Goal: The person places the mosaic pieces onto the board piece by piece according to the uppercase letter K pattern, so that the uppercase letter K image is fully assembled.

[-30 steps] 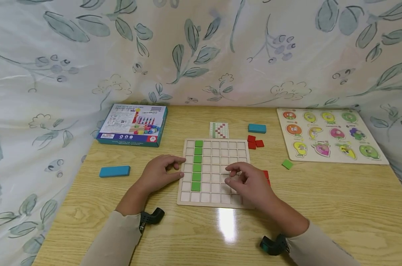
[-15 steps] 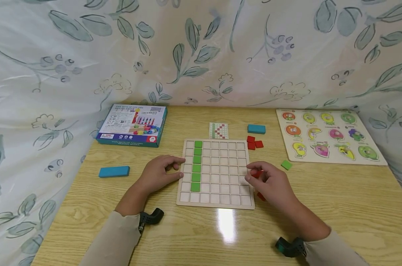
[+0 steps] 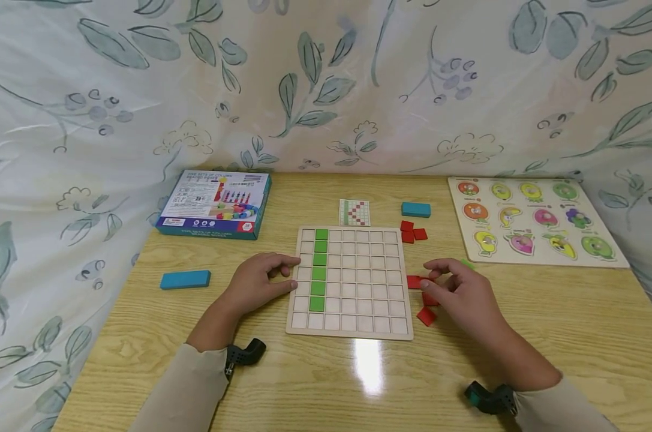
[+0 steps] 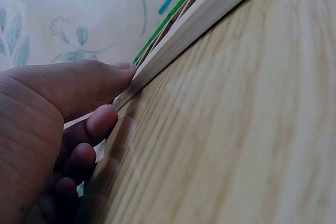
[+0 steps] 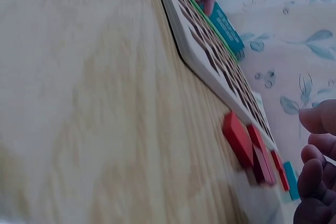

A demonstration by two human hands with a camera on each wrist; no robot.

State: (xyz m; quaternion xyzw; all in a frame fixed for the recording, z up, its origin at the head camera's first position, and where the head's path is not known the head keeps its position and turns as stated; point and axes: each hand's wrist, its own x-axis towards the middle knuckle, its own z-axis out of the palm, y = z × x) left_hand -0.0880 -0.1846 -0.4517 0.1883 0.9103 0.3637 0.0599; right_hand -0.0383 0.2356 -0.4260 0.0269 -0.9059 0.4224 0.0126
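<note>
Table (image 3: 326,384): pale yellow-brown wood grain, smooth, glossy; far edge straight, left edge slanting in the head view. Backdrop: whitish sheet (image 3: 315,144) rising behind the far edge and flanking the table on both sides; printed with grey-green leaves, bluish berry sprigs and line-drawn flowers; creased at left. Light: sheet warmer in tone at centre, cooler at left; one bright white reflection (image 3: 368,366) on the near tabletop.
</note>
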